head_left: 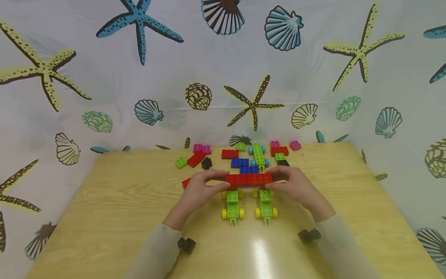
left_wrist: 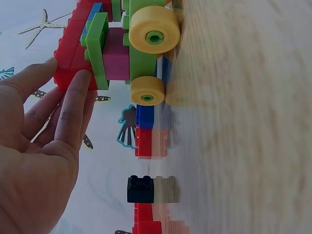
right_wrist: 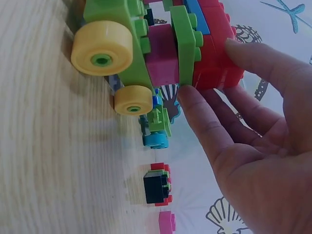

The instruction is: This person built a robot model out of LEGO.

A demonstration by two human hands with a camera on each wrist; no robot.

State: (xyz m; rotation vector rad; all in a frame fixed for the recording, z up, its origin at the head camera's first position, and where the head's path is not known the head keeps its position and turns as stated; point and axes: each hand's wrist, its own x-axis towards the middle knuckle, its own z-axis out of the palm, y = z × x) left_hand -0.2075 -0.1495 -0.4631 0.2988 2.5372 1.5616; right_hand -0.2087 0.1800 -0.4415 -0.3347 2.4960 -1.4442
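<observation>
Two red bricks (head_left: pixel 249 180) lie end to end across the top of a built toy. My left hand (head_left: pixel 199 190) holds their left end between thumb and fingers; my right hand (head_left: pixel 296 186) grips the right end the same way. Beneath stand two green wheeled bases (head_left: pixel 232 210) with yellow wheels (left_wrist: pixel 154 29), side by side on the table. The left wrist view shows a pink brick (left_wrist: pixel 116 54) between the base and a green brick (left_wrist: pixel 99 46), with a blue piece (left_wrist: pixel 91 20) under the red. A matching pink brick (right_wrist: pixel 162 54) shows on the right side.
Behind the toy lie blue bricks (head_left: pixel 240 163), a red brick (head_left: pixel 230 154) and a green base with blue wheels (head_left: pixel 258 153). Loose red, green, black and pink bricks are scattered left and right of these. A patterned cloth (head_left: pixel 174 116) hangs along the back of the wooden table (head_left: pixel 132 201).
</observation>
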